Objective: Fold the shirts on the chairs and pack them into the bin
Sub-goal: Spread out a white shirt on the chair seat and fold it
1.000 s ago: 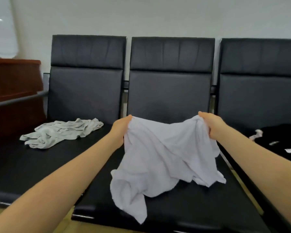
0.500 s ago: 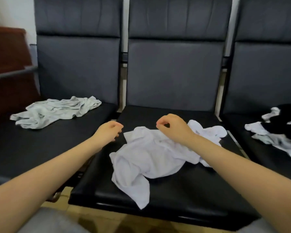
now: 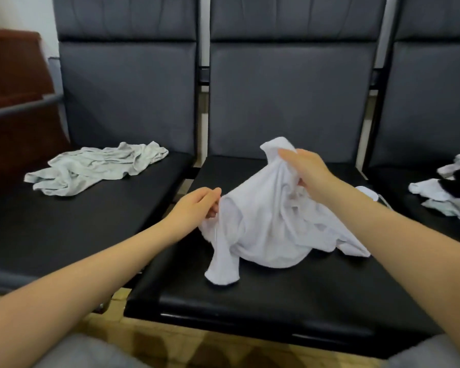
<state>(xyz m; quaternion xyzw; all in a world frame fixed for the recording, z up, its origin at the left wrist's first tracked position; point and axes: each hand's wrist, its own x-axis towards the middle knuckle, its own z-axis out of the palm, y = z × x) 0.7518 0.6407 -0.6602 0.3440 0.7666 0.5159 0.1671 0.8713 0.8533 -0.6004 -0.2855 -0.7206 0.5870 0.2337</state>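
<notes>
Both hands, left hand (image 3: 197, 205) and right hand (image 3: 303, 168), pinch the bunched white shirt (image 3: 271, 224) at 12 o'clock, sorting it out; next spread it flat.

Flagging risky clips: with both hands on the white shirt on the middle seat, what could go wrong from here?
1. The white shirt is bunched; the left hand and right hand may be pinching mismatched points, giving a crooked fold.
2. A sleeve lies close to the middle seat front edge and could slide off.
</notes>
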